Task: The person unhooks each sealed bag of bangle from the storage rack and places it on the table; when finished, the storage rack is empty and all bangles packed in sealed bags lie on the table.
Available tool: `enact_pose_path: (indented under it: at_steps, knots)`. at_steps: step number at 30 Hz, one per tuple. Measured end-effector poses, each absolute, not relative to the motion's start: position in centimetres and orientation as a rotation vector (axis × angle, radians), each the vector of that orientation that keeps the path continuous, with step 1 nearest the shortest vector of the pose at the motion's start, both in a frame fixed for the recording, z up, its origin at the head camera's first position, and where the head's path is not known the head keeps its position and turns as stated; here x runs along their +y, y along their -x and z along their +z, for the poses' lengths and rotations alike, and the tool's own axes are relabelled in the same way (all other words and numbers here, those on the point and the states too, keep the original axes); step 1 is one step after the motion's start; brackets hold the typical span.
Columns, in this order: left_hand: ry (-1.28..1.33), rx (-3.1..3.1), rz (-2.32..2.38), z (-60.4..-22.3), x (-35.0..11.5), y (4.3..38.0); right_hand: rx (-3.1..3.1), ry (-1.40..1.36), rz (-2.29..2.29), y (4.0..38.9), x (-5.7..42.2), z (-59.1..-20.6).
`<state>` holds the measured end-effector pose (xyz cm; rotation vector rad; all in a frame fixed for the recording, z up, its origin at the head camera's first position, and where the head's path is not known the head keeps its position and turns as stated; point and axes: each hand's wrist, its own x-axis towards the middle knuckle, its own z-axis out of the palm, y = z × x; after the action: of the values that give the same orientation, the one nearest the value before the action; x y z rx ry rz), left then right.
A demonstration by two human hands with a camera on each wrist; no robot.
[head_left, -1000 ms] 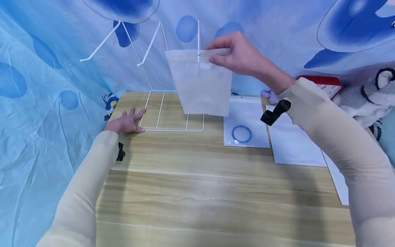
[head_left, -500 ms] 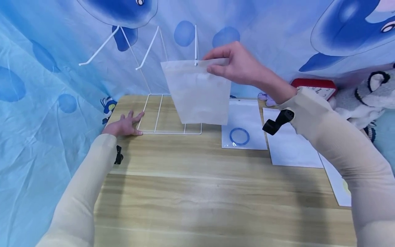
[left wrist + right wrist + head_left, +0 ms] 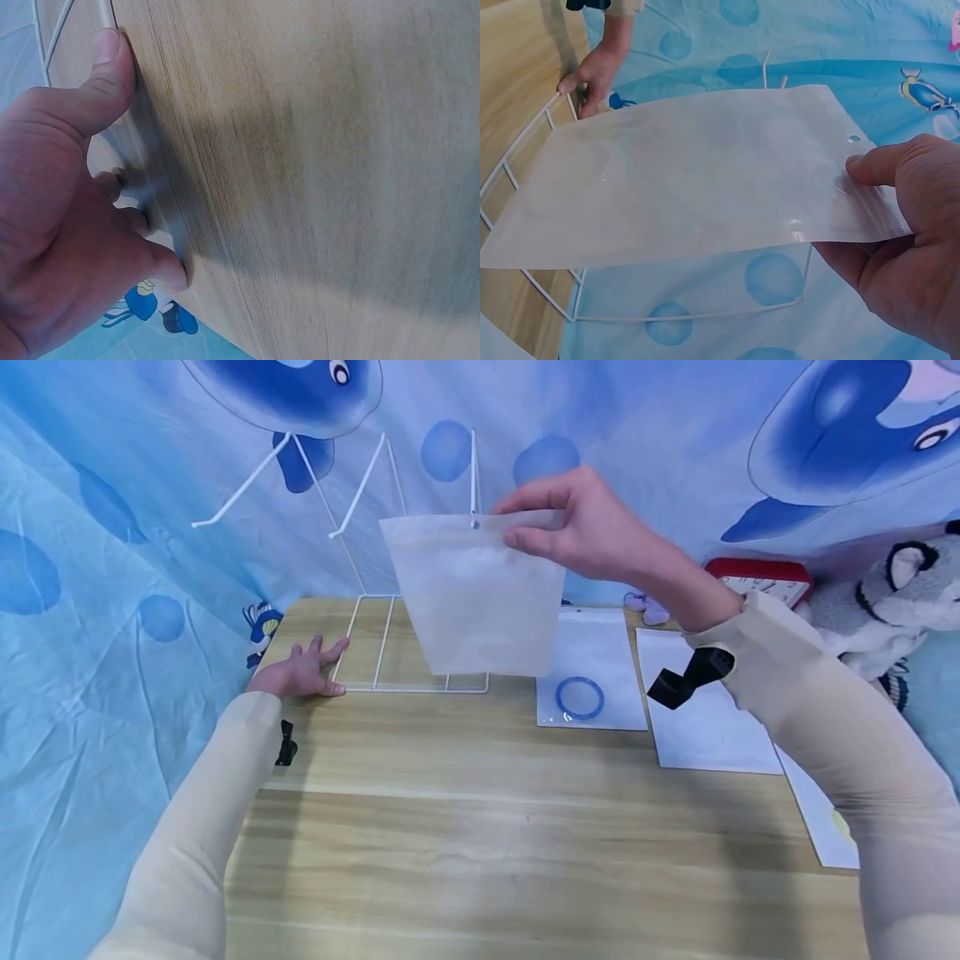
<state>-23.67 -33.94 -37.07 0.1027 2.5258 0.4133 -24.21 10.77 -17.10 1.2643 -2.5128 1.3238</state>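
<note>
My right hand (image 3: 588, 531) pinches the top edge of a whitish translucent zip bag (image 3: 480, 602), thumb on the near face. The bag hangs over a white wire rack (image 3: 420, 690) with several upright prongs. In the head view, the tip of the right prong (image 3: 473, 472) overlaps the bag near its punched hole. The right wrist view shows the hole (image 3: 854, 139) beside my thumb. My left hand (image 3: 300, 670) rests with fingers spread at the left end of the rack's base, its thumb (image 3: 106, 64) right at the front wire. The bag hides part of the rack.
To the right, a clear-fronted bag with a blue ring (image 3: 580, 697) lies on the wooden table (image 3: 480, 860), with two more white bags (image 3: 708, 735) farther right. A red clock (image 3: 759, 581) and a grey plush toy (image 3: 885, 602) stand behind them. Blue patterned cloth surrounds the table.
My right hand has lowered the bag slightly, so the prong's tip now lies at the hole instead of below it. The head view has tilted up a little. My left hand stays put.
</note>
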Motion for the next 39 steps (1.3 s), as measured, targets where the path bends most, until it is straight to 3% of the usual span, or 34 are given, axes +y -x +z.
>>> enact_pose_path:
  at_steps: [16, 30, 39]
  knots:
    - [-0.126, 2.55, 0.405, -36.6, -33.1, 23.9, -2.453, -1.387, 1.435, 20.7, 11.7, -20.5]
    - [-0.106, 2.541, 0.42, -36.9, -33.6, 24.0, -2.464, -1.451, 1.78, 14.4, 10.4, -23.6]
    - [-0.117, 2.541, 0.427, -37.0, -33.6, 23.9, -2.801, -1.047, 2.012, 16.7, 9.6, -29.3]
